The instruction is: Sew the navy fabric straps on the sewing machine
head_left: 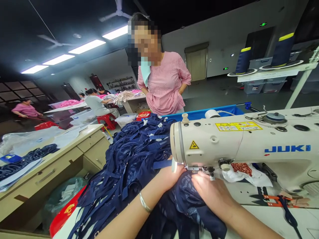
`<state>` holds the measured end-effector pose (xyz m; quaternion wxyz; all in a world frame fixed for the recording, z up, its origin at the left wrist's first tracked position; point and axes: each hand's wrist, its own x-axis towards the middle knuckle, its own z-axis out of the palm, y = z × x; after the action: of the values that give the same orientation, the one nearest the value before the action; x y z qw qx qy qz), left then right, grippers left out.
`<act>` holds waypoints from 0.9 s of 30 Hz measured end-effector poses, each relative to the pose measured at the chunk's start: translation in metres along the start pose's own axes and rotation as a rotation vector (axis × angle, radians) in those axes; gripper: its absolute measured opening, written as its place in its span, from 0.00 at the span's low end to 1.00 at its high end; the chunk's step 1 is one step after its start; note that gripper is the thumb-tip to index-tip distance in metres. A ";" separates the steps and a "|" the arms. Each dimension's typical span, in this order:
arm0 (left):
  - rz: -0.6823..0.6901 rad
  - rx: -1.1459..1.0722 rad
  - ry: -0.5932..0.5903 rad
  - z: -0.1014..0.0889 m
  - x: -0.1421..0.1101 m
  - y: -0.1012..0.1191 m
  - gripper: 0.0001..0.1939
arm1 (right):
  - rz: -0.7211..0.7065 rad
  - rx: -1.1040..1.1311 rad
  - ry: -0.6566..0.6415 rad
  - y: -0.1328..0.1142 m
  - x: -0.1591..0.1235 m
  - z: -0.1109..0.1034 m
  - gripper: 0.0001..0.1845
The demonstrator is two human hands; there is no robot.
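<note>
My left hand lies beside the needle area of a white JUKI sewing machine, its fingertips pressed on a navy garment. Part of that hand is hidden behind the machine head. Just to the right of the needle area, my right hand grips the same garment, fingers bent onto the fabric. The garment is patterned, rounded like a bra cup, and hangs over the table's front edge. A large heap of navy strappy garments lies to the left, touching my left forearm.
Orange-handled snips and a navy strap lie at the right. Thread cones stand on the rack above. Across the machine, a person in pink stands beside a blue bin. A drawer desk stands left.
</note>
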<state>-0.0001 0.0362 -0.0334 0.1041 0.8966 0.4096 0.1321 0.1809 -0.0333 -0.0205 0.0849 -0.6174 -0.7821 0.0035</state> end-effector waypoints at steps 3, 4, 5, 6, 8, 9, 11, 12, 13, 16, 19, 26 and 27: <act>0.022 -0.001 -0.009 -0.001 -0.002 0.001 0.17 | 0.060 0.111 0.097 0.017 0.009 0.002 0.10; 0.027 -0.005 -0.007 -0.002 -0.003 0.002 0.17 | 0.073 0.144 0.116 0.022 0.012 0.006 0.10; 0.026 -0.014 0.007 -0.004 -0.003 0.003 0.16 | 0.065 0.170 0.128 0.025 0.014 0.010 0.09; 0.024 -0.022 0.030 -0.005 -0.003 0.004 0.15 | 0.047 0.183 0.136 0.027 0.016 0.014 0.09; 0.035 -0.033 0.075 -0.006 -0.004 0.005 0.14 | 0.005 0.173 0.172 0.029 0.018 0.021 0.08; 0.053 -0.037 0.089 -0.005 -0.004 0.005 0.14 | -0.011 0.159 0.195 0.028 0.018 0.022 0.09; 0.112 -0.039 0.084 -0.004 -0.007 0.005 0.15 | -0.041 0.126 0.230 0.026 0.018 0.021 0.09; 0.140 -0.039 0.067 -0.004 -0.009 0.006 0.15 | -0.058 0.108 0.247 0.025 0.018 0.020 0.10; 0.156 -0.041 0.049 -0.003 -0.012 0.007 0.15 | -0.073 0.090 0.265 0.024 0.018 0.019 0.11; 0.089 -0.046 0.013 -0.006 -0.022 0.014 0.15 | -0.090 0.049 0.306 0.021 0.020 0.018 0.14; -0.022 -0.101 -0.021 -0.015 -0.029 0.022 0.18 | -0.098 0.023 0.344 0.021 0.018 0.023 0.16; 0.048 -0.338 -0.175 -0.051 -0.031 0.030 0.21 | -0.138 -0.056 0.442 0.024 0.015 0.035 0.16; 0.050 -0.337 -0.184 -0.055 -0.032 0.030 0.21 | -0.133 -0.062 0.448 0.024 0.015 0.034 0.15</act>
<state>-0.0168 -0.0030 0.0230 0.2865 0.8847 0.3480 0.1188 0.1959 -0.0098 -0.0552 0.2374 -0.5522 -0.7823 -0.1633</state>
